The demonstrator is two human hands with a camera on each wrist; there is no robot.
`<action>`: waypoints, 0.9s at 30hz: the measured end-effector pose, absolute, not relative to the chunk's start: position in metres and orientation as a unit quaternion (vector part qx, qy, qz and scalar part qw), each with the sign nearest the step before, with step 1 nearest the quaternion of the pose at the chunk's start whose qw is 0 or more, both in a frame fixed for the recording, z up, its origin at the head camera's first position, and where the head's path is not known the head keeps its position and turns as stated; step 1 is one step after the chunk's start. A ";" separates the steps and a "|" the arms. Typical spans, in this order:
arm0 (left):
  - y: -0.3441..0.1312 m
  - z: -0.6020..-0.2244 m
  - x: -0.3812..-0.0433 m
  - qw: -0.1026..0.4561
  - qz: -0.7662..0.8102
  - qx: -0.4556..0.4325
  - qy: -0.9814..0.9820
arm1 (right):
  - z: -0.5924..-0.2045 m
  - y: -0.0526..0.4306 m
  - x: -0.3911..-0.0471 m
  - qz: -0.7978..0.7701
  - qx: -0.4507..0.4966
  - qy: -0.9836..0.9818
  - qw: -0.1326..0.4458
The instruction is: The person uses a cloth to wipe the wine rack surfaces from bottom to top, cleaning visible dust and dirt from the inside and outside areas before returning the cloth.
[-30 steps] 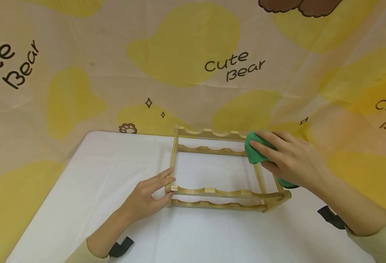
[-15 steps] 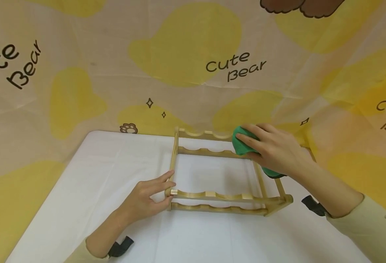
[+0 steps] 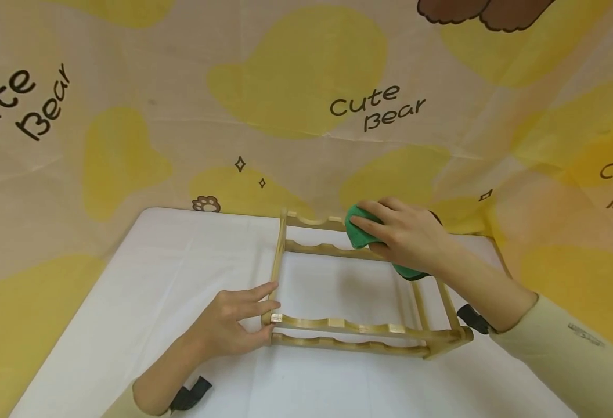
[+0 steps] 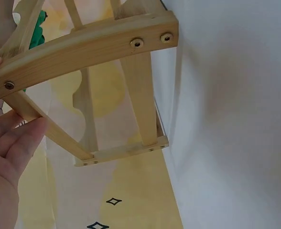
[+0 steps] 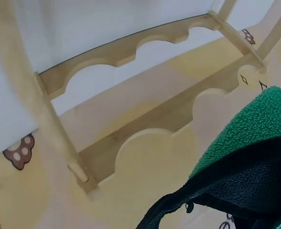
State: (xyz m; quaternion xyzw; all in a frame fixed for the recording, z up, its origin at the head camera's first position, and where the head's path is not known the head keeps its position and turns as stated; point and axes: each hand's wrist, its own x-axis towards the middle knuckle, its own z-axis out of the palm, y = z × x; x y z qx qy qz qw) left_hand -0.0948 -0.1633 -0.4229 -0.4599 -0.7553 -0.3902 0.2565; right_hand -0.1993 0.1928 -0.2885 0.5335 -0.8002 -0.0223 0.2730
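A light wooden rack with scalloped rails (image 3: 336,323) stands on the white table in the head view. At its front left corner, my left hand (image 3: 233,322) grips the side frame with fingers and thumb; the left wrist view shows the fingers (image 4: 30,138) on a rail beside the bolted side piece (image 4: 83,52). My right hand (image 3: 406,232) holds a green cloth (image 3: 361,226) at the rack's back upper rail and covers that rail's right part. Close up in the right wrist view, the fuzzy cloth (image 5: 250,129) has a dark edge; the right hand's fingers are not visible there.
A white-covered table (image 3: 197,249) lies under the rack. Behind it hangs a yellow and beige printed curtain (image 3: 285,75) with "Cute Bear" lettering, close to the rack's back. Dark straps (image 3: 191,393) hang near both wrists.
My right hand has slid leftward along the back upper rail with the green cloth. The rack has shifted slightly toward me, and my left hand has stayed on its front left corner.
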 end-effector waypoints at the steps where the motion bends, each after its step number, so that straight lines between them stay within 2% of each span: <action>1: -0.163 -0.421 -0.094 0.260 -0.386 -0.463 -0.754 | -0.289 0.190 -0.199 -0.024 0.535 -0.800 0.271; 11: -0.158 -0.407 -0.085 0.255 -0.350 -0.481 -0.762 | -0.303 0.160 -0.203 -0.058 0.561 -0.790 0.240; 20: -0.158 -0.402 -0.079 0.255 -0.331 -0.470 -0.778 | -0.328 0.131 -0.211 -0.099 0.602 -0.749 0.257; 27: -0.158 -0.401 -0.076 0.253 -0.327 -0.461 -0.785 | -0.350 0.120 -0.212 -0.099 0.624 -0.744 0.220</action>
